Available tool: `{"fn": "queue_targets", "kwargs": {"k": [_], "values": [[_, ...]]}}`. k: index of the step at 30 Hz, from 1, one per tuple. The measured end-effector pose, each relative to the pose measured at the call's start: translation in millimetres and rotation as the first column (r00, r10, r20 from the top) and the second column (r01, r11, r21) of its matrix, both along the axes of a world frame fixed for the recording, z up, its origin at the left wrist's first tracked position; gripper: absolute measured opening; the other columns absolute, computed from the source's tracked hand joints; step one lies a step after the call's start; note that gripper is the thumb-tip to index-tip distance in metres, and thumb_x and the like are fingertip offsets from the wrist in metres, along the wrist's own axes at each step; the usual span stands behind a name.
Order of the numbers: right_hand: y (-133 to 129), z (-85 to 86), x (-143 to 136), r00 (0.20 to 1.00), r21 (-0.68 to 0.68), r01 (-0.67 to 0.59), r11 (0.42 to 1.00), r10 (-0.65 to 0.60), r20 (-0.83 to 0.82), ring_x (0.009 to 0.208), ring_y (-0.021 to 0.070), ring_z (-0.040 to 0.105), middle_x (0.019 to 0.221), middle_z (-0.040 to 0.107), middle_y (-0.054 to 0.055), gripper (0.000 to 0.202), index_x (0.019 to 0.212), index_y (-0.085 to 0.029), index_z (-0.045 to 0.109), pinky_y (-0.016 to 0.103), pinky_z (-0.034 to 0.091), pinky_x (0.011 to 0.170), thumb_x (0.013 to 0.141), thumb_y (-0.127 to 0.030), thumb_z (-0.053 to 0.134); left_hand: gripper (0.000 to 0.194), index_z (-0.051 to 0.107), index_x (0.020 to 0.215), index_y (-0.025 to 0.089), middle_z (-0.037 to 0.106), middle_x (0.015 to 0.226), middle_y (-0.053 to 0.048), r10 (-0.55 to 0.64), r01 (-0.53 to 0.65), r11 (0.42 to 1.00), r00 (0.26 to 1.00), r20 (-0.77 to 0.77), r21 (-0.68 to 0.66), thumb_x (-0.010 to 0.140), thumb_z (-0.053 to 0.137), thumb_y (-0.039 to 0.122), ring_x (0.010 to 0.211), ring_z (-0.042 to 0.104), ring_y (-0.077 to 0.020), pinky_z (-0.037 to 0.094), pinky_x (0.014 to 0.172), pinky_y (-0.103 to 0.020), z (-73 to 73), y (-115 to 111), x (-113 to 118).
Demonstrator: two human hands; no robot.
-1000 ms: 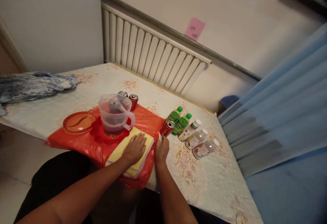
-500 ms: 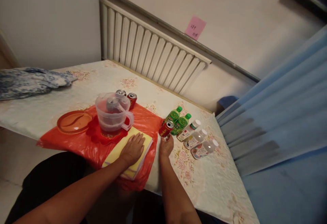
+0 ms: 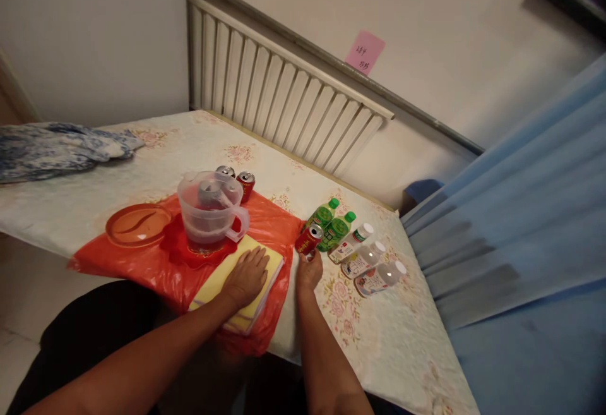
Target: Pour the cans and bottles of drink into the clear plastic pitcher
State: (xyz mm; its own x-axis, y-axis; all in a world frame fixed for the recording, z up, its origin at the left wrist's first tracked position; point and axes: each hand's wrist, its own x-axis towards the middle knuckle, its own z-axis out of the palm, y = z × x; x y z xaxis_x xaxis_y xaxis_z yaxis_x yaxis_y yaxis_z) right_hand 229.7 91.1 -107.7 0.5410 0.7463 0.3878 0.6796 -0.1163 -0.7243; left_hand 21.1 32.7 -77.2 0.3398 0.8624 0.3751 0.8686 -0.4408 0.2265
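My left hand (image 3: 245, 276) lies flat, fingers stretched, on a yellow folded cloth (image 3: 243, 319) that rests on a red plastic sheet (image 3: 269, 216). The fingers of my right hand (image 3: 310, 272) are closed around the lower part of a red drink can (image 3: 308, 240), whose top faces up. Just beyond that can stand two green-capped bottles (image 3: 337, 230). To the left of the cloth a clear measuring jug (image 3: 208, 216) sits in a red scalloped dish (image 3: 175, 244). Behind the jug are red cans (image 3: 246, 187), partly hidden by it.
Several white-capped bottles (image 3: 374, 279) stand in a row to the right on the flowered tablecloth (image 3: 402, 352). An orange round lid (image 3: 137, 225) lies at the left of the sheet. Patterned fabric (image 3: 61, 150) is heaped far left. A radiator (image 3: 279, 96) and a blue curtain (image 3: 521, 225) border the table.
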Motion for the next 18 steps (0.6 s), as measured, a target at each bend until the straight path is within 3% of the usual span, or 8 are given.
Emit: {"fn": "queue_targets", "kwargs": {"k": [18], "values": [[0.4, -2.3, 0.8, 1.0, -0.002, 0.008, 1.0, -0.008, 0.017, 0.078, 0.0264, 0.063, 0.092, 0.072, 0.012, 0.046, 0.121, -0.012, 0.067, 0.033, 0.044, 0.071, 0.084, -0.037, 0.056, 0.04, 0.064, 0.129, 0.015, 0.06, 0.143, -0.017, -0.004, 0.004, 1.0, 0.998, 0.056, 0.001, 0.094, 0.046, 0.021, 0.138, 0.051, -0.031, 0.036, 0.116, -0.05, -4.7, 1.5, 0.2]]}}
